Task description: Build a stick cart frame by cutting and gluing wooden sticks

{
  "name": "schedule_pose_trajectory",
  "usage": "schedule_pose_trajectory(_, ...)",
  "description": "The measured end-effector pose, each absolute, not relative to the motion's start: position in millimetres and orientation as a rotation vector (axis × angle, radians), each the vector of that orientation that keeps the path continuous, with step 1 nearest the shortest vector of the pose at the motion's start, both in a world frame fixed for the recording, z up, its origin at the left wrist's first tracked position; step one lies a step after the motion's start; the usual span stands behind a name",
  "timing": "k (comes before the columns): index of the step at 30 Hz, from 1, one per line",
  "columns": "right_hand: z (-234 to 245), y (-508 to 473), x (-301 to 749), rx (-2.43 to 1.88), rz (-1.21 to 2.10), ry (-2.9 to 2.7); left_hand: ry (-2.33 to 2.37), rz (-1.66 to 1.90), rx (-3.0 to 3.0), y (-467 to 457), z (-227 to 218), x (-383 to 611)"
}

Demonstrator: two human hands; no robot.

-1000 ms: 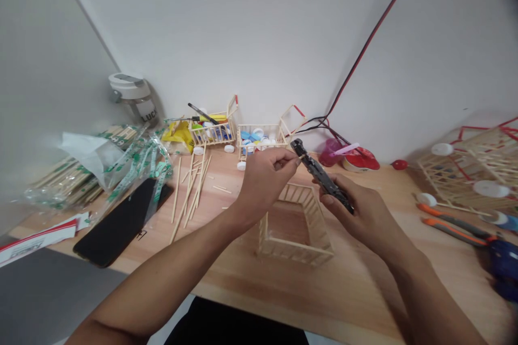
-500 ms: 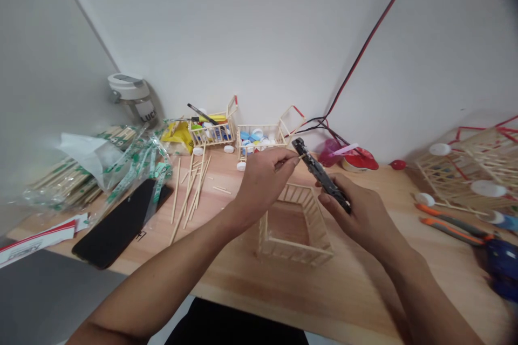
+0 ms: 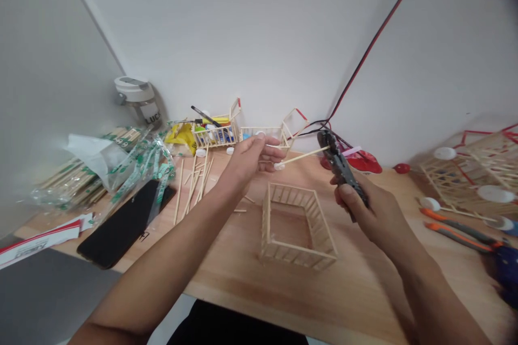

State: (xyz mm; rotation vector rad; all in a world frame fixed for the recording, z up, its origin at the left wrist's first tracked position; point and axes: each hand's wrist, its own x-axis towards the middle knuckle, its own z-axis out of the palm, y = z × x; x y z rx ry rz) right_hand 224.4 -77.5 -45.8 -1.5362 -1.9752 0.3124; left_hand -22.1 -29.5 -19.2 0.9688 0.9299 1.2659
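My right hand (image 3: 360, 199) is wrapped round the handles of dark wire-stripper-like pliers (image 3: 342, 167). One end of a thin wooden stick (image 3: 301, 158) sits at the pliers' jaws, and the stick points left toward my left hand (image 3: 257, 156). The fingers of that hand are spread, close to the stick's other end, without visibly gripping it. Below both hands, an open rectangular frame of short wooden sticks (image 3: 299, 256) stands on the wooden table (image 3: 259, 291).
Loose sticks (image 3: 178, 194) lie left of the frame, near a black phone (image 3: 117, 226) and bagged sticks (image 3: 68, 183). Behind are two small stick carts (image 3: 216, 137). A larger stick model (image 3: 469, 167) and orange-handled pliers (image 3: 457, 229) are at right.
My left hand has drawn away leftward from the pliers and its fingers have spread. The pliers have shifted right, and a longer length of stick now shows at their jaws.
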Motion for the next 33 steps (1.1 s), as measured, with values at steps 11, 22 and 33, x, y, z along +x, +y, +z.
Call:
schedule_pose_trajectory(11,-49.5,-74.8,226.0,-1.504,0.371,-1.905,0.864,1.202,1.018,-32.9,-17.8,-16.9)
schedule_pose_trajectory(22,-51.4,-74.7,225.0,-1.503,0.367,-1.912,0.880,1.209,1.043,-32.2,-21.7,-17.9)
schedule_pose_trajectory(33,-52.5,-73.1,227.3,-1.571,0.415,-1.918,0.959,1.261,1.098,-32.8,-18.8,-16.2)
